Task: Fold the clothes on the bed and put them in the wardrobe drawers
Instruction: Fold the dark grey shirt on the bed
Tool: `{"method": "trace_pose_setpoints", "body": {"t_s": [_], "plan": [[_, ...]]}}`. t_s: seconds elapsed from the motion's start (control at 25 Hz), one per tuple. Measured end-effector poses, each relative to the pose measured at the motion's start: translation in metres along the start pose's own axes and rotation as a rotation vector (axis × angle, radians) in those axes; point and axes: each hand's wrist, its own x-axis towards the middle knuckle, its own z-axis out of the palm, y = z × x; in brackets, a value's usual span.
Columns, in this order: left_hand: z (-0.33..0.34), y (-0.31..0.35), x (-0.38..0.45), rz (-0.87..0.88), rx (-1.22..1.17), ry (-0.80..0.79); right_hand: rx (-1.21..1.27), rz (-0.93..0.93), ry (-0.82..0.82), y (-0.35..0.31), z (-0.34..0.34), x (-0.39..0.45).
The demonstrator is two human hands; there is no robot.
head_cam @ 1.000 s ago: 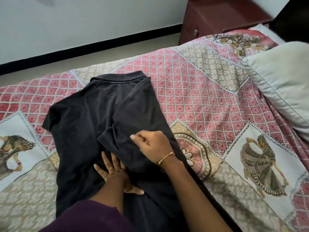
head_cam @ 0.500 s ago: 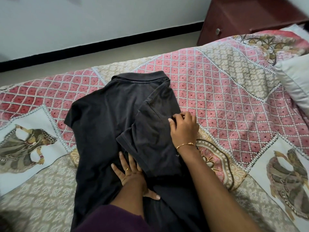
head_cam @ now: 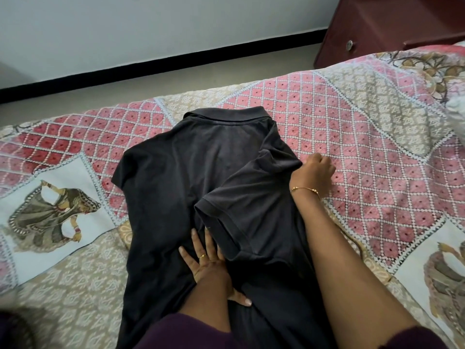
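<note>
1. Black shirt (head_cam: pixel 201 187) lies mid-bed (head_cam: pixel 352 147), its collar by the far edge.
2. Left hand (head_cam: pixel 210 263) presses it, fingers flat and open.
3. Right hand (head_cam: pixel 314 172) looks curled at the folded side; its grip is hidden. Pulling could undo the fold.

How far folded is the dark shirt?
Partly folded. The shirt has its right side and sleeve turned over the middle; the left sleeve lies spread on the bedcover.
</note>
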Motion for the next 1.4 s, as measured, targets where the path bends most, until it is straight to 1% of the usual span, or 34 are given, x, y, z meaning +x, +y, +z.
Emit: {"method": "trace_pose_setpoints", "body": {"t_s": [0.12, 0.28, 0.36, 0.4, 0.44, 0.52, 0.56, 0.6, 0.68, 0.76, 0.8, 0.84, 0.96, 1.04, 1.12, 1.24, 1.32, 1.4], "plan": [[-0.001, 0.0, 0.0, 0.003, 0.004, 0.004, 0.039, -0.178, -0.033, -0.019, 0.003, 0.002], [-0.001, 0.0, 0.0, 0.01, 0.0, 0.007, 0.053, -0.318, -0.106, -0.043, 0.007, 0.023], [0.0, -0.001, 0.001, 0.018, -0.008, 0.012, 0.005, -0.436, -0.166, -0.051, 0.01, 0.034], [0.001, -0.001, 0.002, 0.022, -0.008, 0.016, -0.025, -0.477, -0.176, -0.053, 0.01, 0.04], [0.001, -0.002, 0.002, 0.026, -0.009, 0.019, -0.049, -0.491, -0.152, -0.055, 0.01, 0.045], [0.002, -0.001, 0.001, 0.03, -0.012, 0.026, -0.062, -0.454, -0.031, -0.056, 0.009, 0.056], [0.001, -0.001, 0.002, 0.031, -0.016, 0.031, -0.062, -0.424, 0.004, -0.056, 0.01, 0.061], [0.002, -0.001, 0.003, 0.031, -0.02, 0.032, -0.061, -0.396, -0.005, -0.056, 0.011, 0.067], [0.002, -0.002, 0.006, 0.033, -0.017, 0.031, 0.005, -0.313, -0.09, -0.055, 0.015, 0.073], [0.003, -0.002, 0.009, 0.034, -0.011, 0.037, 0.143, -0.179, -0.082, -0.056, 0.016, 0.067], [0.004, -0.002, 0.009, 0.033, -0.01, 0.038, 0.174, -0.149, -0.05, -0.055, 0.014, 0.059], [0.004, -0.002, 0.01, 0.029, -0.01, 0.044, 0.15, -0.162, -0.012, -0.054, 0.011, 0.047], [0.005, -0.001, 0.012, 0.001, -0.017, 0.066, 0.084, -0.278, 0.068, -0.036, 0.002, -0.005], [0.007, 0.001, 0.01, -0.002, -0.027, 0.103, 0.076, -0.291, 0.057, -0.019, 0.002, -0.038], [0.01, 0.0, 0.008, -0.002, -0.042, 0.149, 0.073, -0.345, 0.031, 0.001, 0.007, -0.067], [0.013, -0.004, 0.009, 0.014, -0.078, 0.268, 0.105, -0.432, 0.074, 0.037, 0.002, -0.104], [0.019, -0.006, 0.004, 0.057, -0.111, 0.37, 0.032, -0.474, 0.083, 0.069, -0.01, -0.137], [0.03, -0.008, -0.003, 0.106, -0.132, 0.502, -0.017, -0.445, 0.062, 0.105, -0.026, -0.165]]}}
